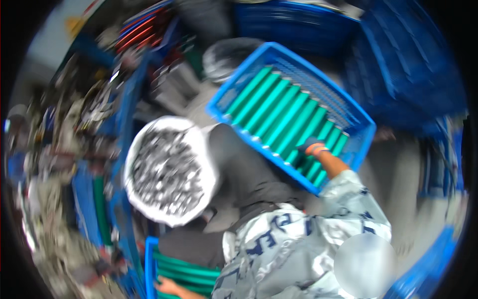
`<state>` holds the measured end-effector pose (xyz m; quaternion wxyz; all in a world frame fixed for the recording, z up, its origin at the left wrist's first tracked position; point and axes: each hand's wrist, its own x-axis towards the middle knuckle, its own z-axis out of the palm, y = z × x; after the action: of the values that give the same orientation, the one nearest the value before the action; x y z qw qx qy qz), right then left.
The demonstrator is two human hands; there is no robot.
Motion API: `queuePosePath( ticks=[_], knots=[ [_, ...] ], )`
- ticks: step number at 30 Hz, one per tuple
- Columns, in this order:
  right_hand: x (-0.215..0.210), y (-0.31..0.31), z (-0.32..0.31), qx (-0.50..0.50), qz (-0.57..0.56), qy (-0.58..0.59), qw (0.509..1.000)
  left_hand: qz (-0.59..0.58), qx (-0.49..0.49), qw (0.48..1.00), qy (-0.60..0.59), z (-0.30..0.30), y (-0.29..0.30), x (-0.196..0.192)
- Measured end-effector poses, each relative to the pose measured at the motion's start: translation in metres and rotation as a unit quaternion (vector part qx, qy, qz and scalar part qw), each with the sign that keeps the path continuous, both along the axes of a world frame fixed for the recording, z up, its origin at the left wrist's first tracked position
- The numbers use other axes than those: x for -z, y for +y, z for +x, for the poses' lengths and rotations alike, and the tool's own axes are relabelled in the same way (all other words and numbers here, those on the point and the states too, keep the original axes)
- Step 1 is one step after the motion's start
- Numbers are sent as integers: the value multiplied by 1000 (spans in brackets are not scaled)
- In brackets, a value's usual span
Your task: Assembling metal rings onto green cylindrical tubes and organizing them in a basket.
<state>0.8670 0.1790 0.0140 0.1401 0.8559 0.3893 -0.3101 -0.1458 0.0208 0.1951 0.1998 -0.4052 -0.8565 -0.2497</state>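
Upper crate [225, 94]: blue plastic, slatted walls, set tilted in the upper middle of the view.
Upper crate contents: green tubes [279, 112] lying side by side in one row, long axes parallel, filling most of the crate floor; a bare strip shows along its far wall.
Right hand [309, 146]: in a dark glove with an orange cuff, reaching over the near rim into the upper crate, resting on the green tubes at the near right corner. Blur prevents telling whether it is clenched on a tube or lying loose on top.
Right arm: sleeve of a pale patterned garment, bare forearm above it.
White bucket [130, 164]: round, pale rim, left of centre, just beside the upper crate's near corner.
Bucket contents: small grey metal parts [167, 172], heaped nearly to the rim; individual shape cannot be told.
Lower crate [150, 264]: blue, at the lower edge, only partly in view.
Lower crate contents: green rods [186, 276] lying lengthwise, stacked.
Left hand [167, 286]: bare, at the lower edge, laid on the green rods in the lower crate; grip not discernible.
Surroundings: stacked blue crates [408, 65] at the upper right; a cluttered blue rack [127, 99] at the left, its contents blurred.
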Motion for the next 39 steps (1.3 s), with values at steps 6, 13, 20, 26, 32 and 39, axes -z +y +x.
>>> queuePosePath(
  ticks=[6, 13, 20, 26, 32, 39],
  knots=[
    [-148, 191, -155, 43, 544, 253, 799, -226, -178, 936, -202, 77, -77, 106],
    [-246, 202, -419, -651, 289, 149, 686, -47, -79, 990, -111, 152, -40, 105],
    [-186, 230, -457, -736, 242, 82, 627, -174, -298, 884, -314, 140, -12, 87],
    [-221, 202, -455, -703, 287, 121, 639, 87, -183, 888, -412, 115, -56, 69],
    [-219, 199, -453, -363, 214, 555, 717, 107, -63, 936, -328, 116, -15, -75],
    [-239, 177, -469, -29, 45, 868, 493, -116, 234, 944, -201, 224, 75, -185]
  ],
)
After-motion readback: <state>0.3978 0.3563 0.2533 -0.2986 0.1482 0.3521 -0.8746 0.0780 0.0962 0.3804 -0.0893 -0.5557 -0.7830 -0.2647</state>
